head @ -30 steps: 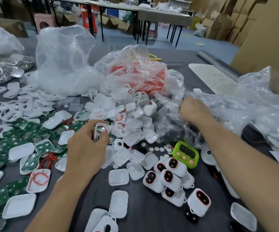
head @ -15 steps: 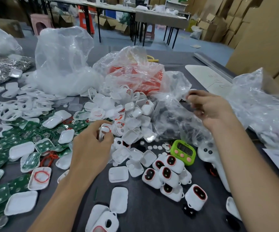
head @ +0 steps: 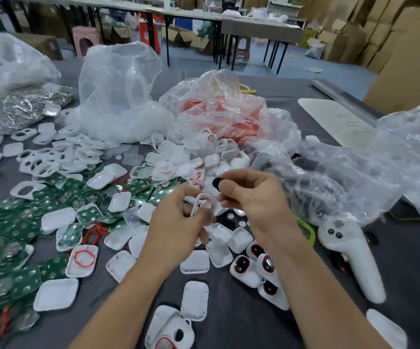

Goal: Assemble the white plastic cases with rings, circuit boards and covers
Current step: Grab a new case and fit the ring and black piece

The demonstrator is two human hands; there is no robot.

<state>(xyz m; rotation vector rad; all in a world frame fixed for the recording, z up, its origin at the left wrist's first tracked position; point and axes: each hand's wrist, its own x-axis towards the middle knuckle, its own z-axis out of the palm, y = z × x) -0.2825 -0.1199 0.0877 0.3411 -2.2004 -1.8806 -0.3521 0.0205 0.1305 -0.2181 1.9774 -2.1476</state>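
White case (head: 203,201) pinched in left-hand fingers (head: 191,197); right fingers (head: 231,183) pinch a black piece (head: 216,182).

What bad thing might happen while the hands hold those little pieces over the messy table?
The small black piece pinched in the right hand might slip and vanish among the loose white shells below. The left hand holds its white frame by an edge, so pushing the black piece in could twist it loose.

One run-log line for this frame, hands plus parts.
left hand: holds white case piece | right hand: pinches small black part | hands together above parts pile | black part not yet seated
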